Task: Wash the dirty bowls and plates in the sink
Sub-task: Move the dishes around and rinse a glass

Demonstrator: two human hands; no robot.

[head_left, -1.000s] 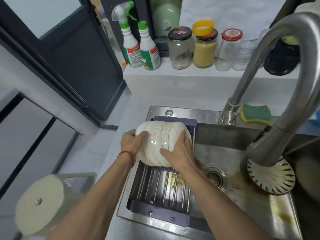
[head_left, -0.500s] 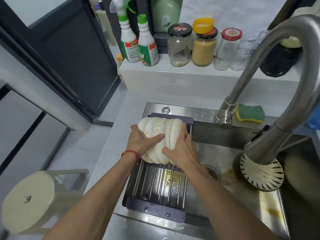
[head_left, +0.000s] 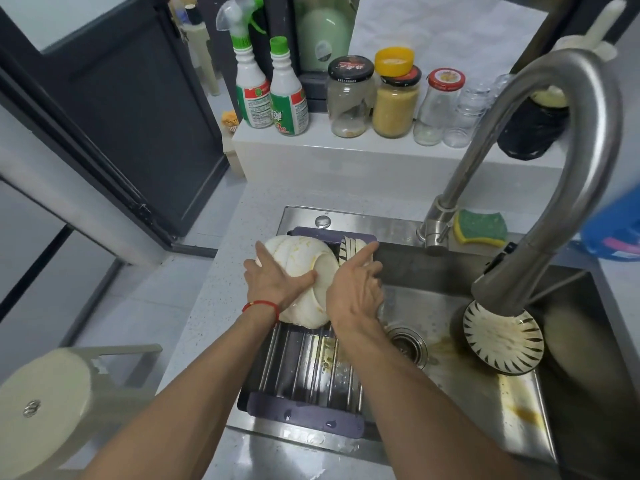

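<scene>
Hands grip dishes: left hand (head_left: 277,285) holds white bowls (head_left: 304,265), right hand (head_left: 353,292) striped plates (head_left: 348,249).

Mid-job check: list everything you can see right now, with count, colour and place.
white bowls: stack on edge, count unclear, on rack
striped plates: a few, behind right hand
drying rack: one, purple-ended, over sink's left side
sink: one, steel, stained
striped dish: one, black-white, under faucet
faucet: one, steel
sponge: one, green-yellow, sink ledge
spray bottles: two, white-green, shelf
jars: three lidded, shelf
stool: one, cream, floor left
left hand: holds the bowls
right hand: on the plates
</scene>
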